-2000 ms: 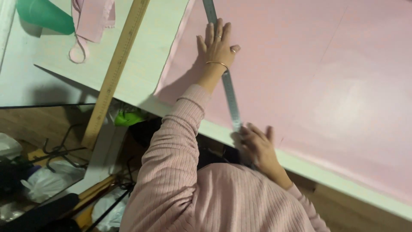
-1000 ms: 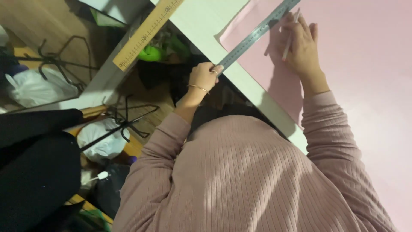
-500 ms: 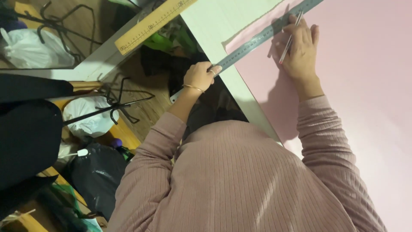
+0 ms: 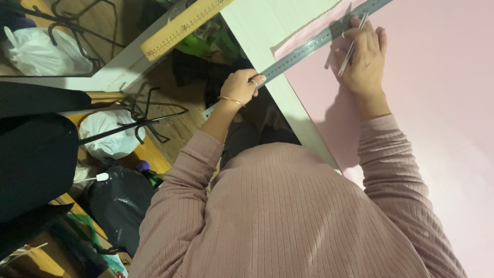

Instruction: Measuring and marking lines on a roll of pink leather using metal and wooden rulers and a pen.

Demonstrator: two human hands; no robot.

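A long metal ruler (image 4: pixel 309 45) lies slantwise along the edge of a large pink sheet (image 4: pixel 442 92) on a white table (image 4: pixel 267 20). My left hand (image 4: pixel 242 86), with a thin bracelet at the wrist, grips the ruler's near end where it overhangs the table edge. My right hand (image 4: pixel 364 56) rests on the pink sheet just beside the ruler and holds a thin pen (image 4: pixel 351 47) with its tip near the ruler. My pink ribbed sleeves and torso fill the lower part of the view.
A yellow wooden ruler (image 4: pixel 180 28) lies on the table's far corner. Below the table edge are a wooden floor, black metal stands (image 4: pixel 139 116), white plastic bags (image 4: pixel 105 135), a black bag (image 4: pixel 116 206) and dark cloth at left.
The view swung round, so the ruler now runs up to the right. My left hand moved from the sheet to the ruler's overhanging end; my right hand now holds a pen on the pink sheet.
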